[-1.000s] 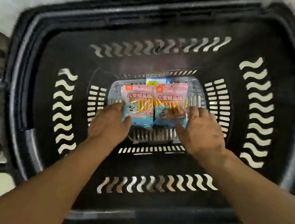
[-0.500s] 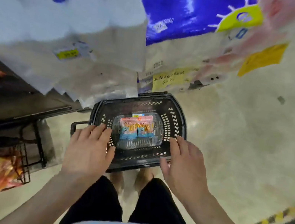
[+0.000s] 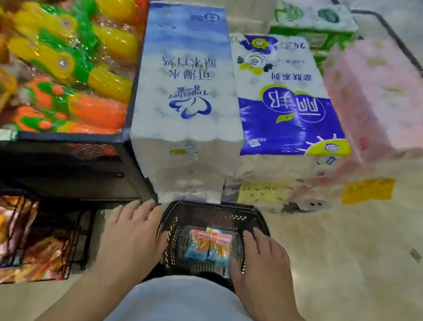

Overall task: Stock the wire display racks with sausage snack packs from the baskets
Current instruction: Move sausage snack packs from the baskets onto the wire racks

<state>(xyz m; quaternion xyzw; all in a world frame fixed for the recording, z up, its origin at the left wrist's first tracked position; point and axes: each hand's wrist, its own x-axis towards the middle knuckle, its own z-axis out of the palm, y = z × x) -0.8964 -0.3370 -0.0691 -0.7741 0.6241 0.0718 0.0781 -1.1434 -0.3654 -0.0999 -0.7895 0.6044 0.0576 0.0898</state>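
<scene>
Basket [image 3: 213,212] between left hand [image 3: 133,234], right hand [image 3: 265,267]

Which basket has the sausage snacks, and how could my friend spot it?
Find the tall toilet-paper packs in the middle. On the floor right in front of them sits the black plastic basket, seen between the left hand and right hand. Unlike the wire rack to its left, it shows two pink-and-blue snack packs side by side.

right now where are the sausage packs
Head view, low centre: the packs lie side by side in the bottom of the black basket on the floor, between the left hand and right hand.
</scene>
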